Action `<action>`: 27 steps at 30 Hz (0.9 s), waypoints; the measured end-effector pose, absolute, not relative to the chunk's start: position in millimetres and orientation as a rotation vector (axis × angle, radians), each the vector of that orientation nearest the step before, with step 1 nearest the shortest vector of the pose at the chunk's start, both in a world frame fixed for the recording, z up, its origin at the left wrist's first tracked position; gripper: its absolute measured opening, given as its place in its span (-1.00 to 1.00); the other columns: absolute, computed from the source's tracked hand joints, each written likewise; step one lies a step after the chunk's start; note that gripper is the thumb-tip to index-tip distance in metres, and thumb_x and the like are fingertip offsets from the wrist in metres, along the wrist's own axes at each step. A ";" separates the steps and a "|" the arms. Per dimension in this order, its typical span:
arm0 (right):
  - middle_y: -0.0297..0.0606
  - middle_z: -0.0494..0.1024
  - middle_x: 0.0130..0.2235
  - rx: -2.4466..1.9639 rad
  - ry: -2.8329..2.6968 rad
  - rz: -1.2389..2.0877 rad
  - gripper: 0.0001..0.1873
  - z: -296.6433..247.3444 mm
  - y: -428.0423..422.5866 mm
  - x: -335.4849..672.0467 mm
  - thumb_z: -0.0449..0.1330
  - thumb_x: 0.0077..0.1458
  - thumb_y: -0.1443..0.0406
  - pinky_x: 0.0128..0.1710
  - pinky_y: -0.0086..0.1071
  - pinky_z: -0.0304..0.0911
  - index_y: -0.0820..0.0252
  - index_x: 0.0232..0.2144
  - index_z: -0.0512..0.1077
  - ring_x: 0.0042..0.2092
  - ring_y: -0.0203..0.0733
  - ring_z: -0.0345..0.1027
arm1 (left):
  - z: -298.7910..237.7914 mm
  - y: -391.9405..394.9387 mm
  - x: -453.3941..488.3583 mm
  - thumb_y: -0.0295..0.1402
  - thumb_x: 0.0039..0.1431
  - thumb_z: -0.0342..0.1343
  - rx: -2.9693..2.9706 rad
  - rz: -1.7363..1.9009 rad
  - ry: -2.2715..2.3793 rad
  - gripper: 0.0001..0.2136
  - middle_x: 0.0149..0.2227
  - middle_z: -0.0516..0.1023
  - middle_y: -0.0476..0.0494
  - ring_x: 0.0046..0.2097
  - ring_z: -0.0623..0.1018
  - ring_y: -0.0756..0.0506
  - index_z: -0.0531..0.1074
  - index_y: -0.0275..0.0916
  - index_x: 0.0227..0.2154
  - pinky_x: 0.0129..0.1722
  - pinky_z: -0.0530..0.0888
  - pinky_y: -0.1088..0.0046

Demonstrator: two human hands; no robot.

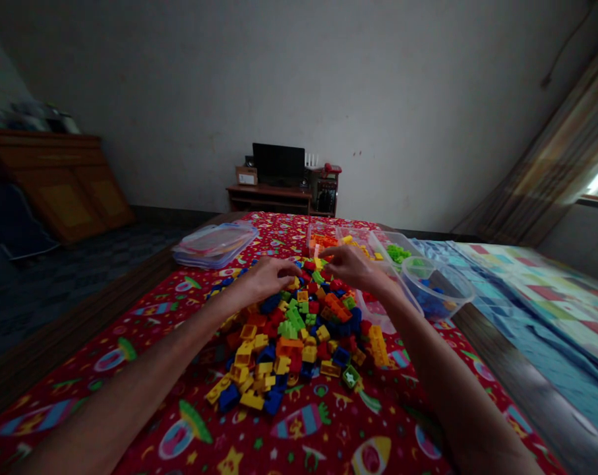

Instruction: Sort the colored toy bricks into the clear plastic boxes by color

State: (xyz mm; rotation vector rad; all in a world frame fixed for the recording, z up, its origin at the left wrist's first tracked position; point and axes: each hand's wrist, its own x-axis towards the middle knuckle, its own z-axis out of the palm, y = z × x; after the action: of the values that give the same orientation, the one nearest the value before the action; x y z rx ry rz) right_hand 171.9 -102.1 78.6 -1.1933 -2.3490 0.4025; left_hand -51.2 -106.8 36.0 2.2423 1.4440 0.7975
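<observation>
A large heap of toy building bricks (293, 320) in yellow, blue, red, green and orange lies loose on a red patterned cloth (299, 445). Over the far left part of the heap, my left hand (268, 278) is bent downward, thumb and fingers apart, close to the bricks. My right hand (353, 265) is at the heap's far right side, fingers stretched to the left and slightly spread. I see no brick held in either hand. Beyond the right hand, a clear bin holds orange bricks (322, 241), and yellow bricks (355, 245) lie in the one beside it.
Green bricks (397, 253) fill part of another clear bin. A round clear tub (457, 293) with blue pieces stands at the right. Stacked clear lids (214, 245) lie at the far left. A bed (540, 310) adjoins the table's right side; a monitor (279, 163) stands by the wall.
</observation>
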 end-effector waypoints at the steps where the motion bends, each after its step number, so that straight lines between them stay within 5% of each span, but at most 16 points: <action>1: -0.27 0.54 -0.44 -1.230 -2.427 0.306 -0.72 83.5 -106.0 175.3 0.15 0.01 0.43 -0.46 -0.48 0.11 0.24 -0.22 0.57 -0.44 -0.34 0.31 | 36.8 -107.9 -50.8 -0.36 -0.05 0.07 2.263 0.764 1.443 -0.73 -0.31 0.64 -0.05 -0.27 0.58 -0.12 0.60 -0.17 -0.30 -0.26 0.48 0.46; 7: -0.09 0.55 -0.42 -1.404 -2.850 -0.024 -0.83 83.0 -124.7 168.3 0.25 0.01 0.25 -0.50 -0.38 0.11 0.26 -0.41 0.56 -0.41 -0.15 0.39 | 41.3 -113.3 -45.0 -0.48 -0.08 -0.05 2.374 0.684 1.418 -0.63 -0.27 0.65 -0.02 -0.22 0.59 -0.10 0.60 -0.16 -0.28 -0.15 0.47 0.46; 10: -0.04 0.57 -0.36 -1.368 -2.933 -0.042 -0.88 74.7 -125.2 158.7 0.22 0.02 0.33 -0.50 -0.39 0.12 0.27 -0.39 0.55 -0.37 -0.14 0.42 | 42.2 -115.3 -41.4 -0.47 -0.02 -0.06 2.458 0.699 1.380 -0.64 -0.22 0.65 -0.02 -0.17 0.58 -0.10 0.60 -0.16 -0.25 -0.08 0.45 0.44; 18: -0.22 0.55 -0.36 -1.309 -2.660 0.120 -0.77 88.5 -113.8 183.4 0.18 0.06 0.30 -0.47 -0.46 0.05 0.17 -0.22 0.56 -0.42 -0.32 0.29 | 42.8 -125.7 -36.4 -0.47 0.09 -0.04 2.542 0.587 1.301 -0.67 -0.14 0.62 -0.08 -0.10 0.57 -0.11 0.57 -0.16 -0.17 -0.06 0.42 0.46; 27: -0.25 0.50 -0.51 -1.261 -2.258 0.084 -0.69 100.2 -57.3 171.0 0.04 0.12 0.30 -0.46 -0.45 0.02 0.33 -0.40 0.57 -0.48 -0.36 0.21 | 49.6 -108.0 -66.6 -0.36 0.11 -0.08 2.456 0.708 1.464 -0.66 -0.14 0.62 -0.09 -0.12 0.56 -0.15 0.58 -0.19 -0.18 -0.04 0.42 0.40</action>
State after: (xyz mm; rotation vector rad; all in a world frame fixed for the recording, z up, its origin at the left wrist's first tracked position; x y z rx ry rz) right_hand 171.0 -57.3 100.2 -1.2612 -2.2575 0.0843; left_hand -66.6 -108.0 49.6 2.4557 1.4640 0.7083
